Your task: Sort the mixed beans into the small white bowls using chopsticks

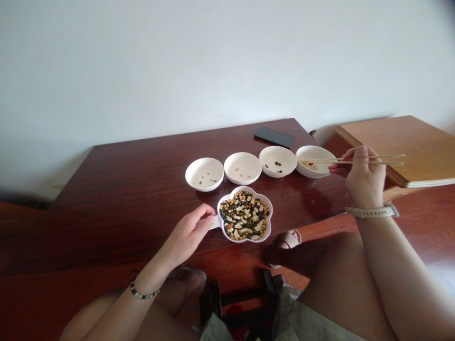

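left grip (188, 232) pinches mixed-bean dish (245, 216) handle | right grip (362, 177) holds chopsticks (355, 160) over fourth bowl (314, 161)

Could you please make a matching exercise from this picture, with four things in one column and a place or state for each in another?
Things:
1. chopsticks
2. flower-shaped dish
3. phone
4. wristwatch

Places or states:
A. lies at the table's far edge
B. full of mixed beans
C. held in the right hand
D. worn on the right wrist

Pairs: 1-C, 2-B, 3-A, 4-D
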Tool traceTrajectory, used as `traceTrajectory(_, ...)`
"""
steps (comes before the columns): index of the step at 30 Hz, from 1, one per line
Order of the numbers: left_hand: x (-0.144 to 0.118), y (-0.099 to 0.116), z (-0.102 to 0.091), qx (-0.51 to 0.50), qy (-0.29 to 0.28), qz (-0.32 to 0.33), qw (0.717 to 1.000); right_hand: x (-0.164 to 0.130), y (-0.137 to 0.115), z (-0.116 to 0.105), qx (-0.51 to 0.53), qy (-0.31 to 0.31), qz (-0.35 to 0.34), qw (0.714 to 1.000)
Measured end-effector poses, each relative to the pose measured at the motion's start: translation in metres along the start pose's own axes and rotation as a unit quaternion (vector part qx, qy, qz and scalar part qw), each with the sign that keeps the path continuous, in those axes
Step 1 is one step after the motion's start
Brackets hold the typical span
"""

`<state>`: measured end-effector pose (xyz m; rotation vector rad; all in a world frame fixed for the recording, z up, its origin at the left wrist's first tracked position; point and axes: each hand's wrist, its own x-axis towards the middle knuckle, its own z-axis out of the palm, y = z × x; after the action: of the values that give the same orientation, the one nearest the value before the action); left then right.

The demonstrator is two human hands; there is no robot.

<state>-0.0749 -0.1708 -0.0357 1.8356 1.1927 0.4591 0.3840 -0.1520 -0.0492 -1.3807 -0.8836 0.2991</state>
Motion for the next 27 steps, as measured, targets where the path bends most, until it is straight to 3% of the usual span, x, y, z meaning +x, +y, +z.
traceTrajectory(13, -0.0003, 0.0004, -0.0005, -0.002, 0.001, -0.003, 1.0, -0.001, -0.0016, 0.0004, 0.007, -0.009, 0.001, 1.0)
traceTrajectory(27, -0.0003, -0.0012, 0.0008, 0.001, 0.001, -0.003, 1.0, 0.0018, 0.0006, -0.0019, 0.032, 0.021, 0.0, 0.999)
